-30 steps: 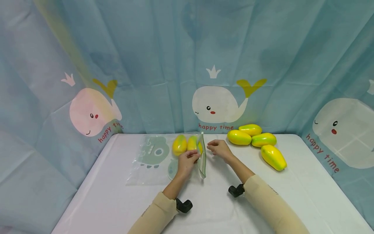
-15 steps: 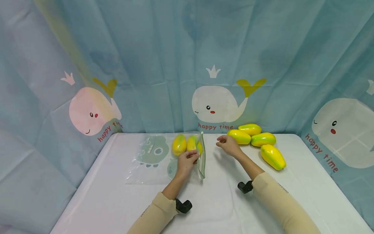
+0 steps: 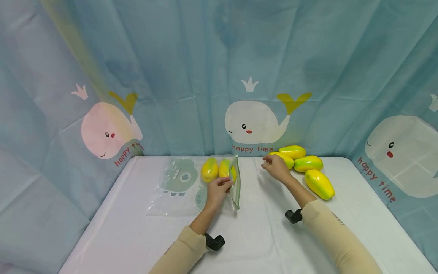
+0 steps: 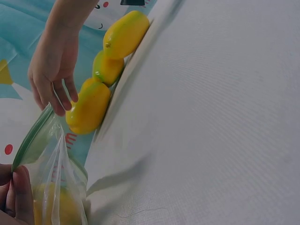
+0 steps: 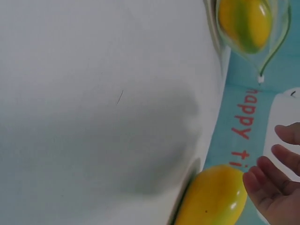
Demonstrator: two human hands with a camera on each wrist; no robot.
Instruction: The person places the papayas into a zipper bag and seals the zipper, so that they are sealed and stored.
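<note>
My left hand (image 3: 216, 192) pinches the zip edge of a clear plastic zip bag (image 3: 161, 207) with a green cartoon print. The bag's mouth (image 4: 29, 136) gapes to the right in the left wrist view. Two yellow-green papayas (image 3: 210, 170) lie inside it, the second partly behind the bag's edge. My right hand (image 3: 278, 167), empty and with loosely bent fingers, hovers at the nearest of the loose papayas (image 3: 289, 161), overlapping it in the head view. In the right wrist view its fingers (image 5: 269, 176) stand beside that papaya (image 5: 211, 199).
Three more papayas lie at the back right: one at the rear (image 3: 292, 152), one in the middle (image 3: 308, 164), one nearer the front (image 3: 320, 184). A white cloth covers the table (image 3: 137, 243). Behind hangs a blue curtain (image 3: 191, 76) with whale prints.
My right hand has moved right, away from the bag's mouth and over to the loose papayas. My left hand has stayed on the bag's edge.
</note>
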